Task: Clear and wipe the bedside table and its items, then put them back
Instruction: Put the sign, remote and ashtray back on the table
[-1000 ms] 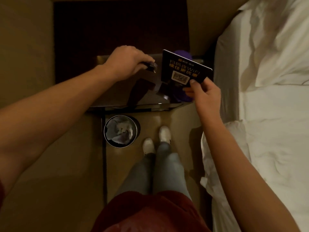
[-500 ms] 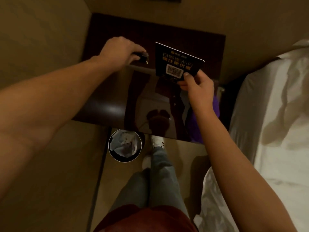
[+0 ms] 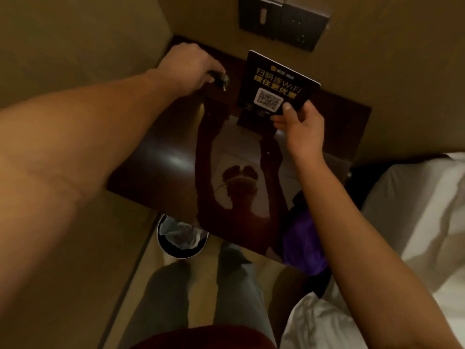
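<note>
From the head view, we see our right hand (image 3: 299,129) pinching one black card (image 3: 274,89) by its lower right corner, thumb on its face and fingers curled behind; the card is tilted above the far side of the table (image 3: 156,157), with its yellow lettering and QR code facing us. Our left hand (image 3: 187,65) reaches to the far left corner of the table, fingers curled round one small dark object (image 3: 220,78) we cannot identify, which pokes out toward the card. One purple cloth (image 3: 302,245) lies on the near right corner of the table, under our right forearm. We count one table, glossy and dark, one bin (image 3: 182,236) on the floor just beside its near edge, one bed (image 3: 415,222) to the right, and one switch panel (image 3: 284,20) on the wall beyond the table.
</note>
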Tool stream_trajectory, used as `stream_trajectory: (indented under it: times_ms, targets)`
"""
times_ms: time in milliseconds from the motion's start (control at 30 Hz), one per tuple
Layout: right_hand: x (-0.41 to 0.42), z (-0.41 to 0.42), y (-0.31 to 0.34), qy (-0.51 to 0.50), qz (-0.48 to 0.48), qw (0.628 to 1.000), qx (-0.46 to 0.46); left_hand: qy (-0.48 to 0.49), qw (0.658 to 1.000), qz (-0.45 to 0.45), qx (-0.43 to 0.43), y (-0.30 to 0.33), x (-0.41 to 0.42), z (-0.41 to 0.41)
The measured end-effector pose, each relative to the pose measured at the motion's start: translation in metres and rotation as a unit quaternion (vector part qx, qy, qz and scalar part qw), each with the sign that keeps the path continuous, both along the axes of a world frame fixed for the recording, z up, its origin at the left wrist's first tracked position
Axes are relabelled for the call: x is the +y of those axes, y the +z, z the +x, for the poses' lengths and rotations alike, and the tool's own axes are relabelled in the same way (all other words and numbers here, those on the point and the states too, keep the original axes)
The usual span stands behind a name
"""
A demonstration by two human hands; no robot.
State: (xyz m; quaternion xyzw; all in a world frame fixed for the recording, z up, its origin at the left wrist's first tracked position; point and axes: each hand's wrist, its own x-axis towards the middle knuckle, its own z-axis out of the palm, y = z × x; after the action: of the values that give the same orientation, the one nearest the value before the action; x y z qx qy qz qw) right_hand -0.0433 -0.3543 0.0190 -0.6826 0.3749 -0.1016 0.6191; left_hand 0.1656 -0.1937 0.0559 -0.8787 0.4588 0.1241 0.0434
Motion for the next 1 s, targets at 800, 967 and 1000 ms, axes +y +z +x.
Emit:
stream_trajectory:
  times_ms: [800,967,1000]
  targets:
    - [0.014,0.136,-0.029,0.032,-0.030,0.999,0.027,-0.004,0.999,0.031,0.010,-0.047,0.002,0.121]
    - [0.018,0.146,-0.034,0.026,-0.015,0.999,0.024,-0.009,1.000,0.016,0.021,-0.052,0.005,0.127]
    - [0.020,0.148,-0.035,0.022,-0.010,0.999,0.024,-0.009,1.000,0.011,0.021,-0.052,0.005,0.128]
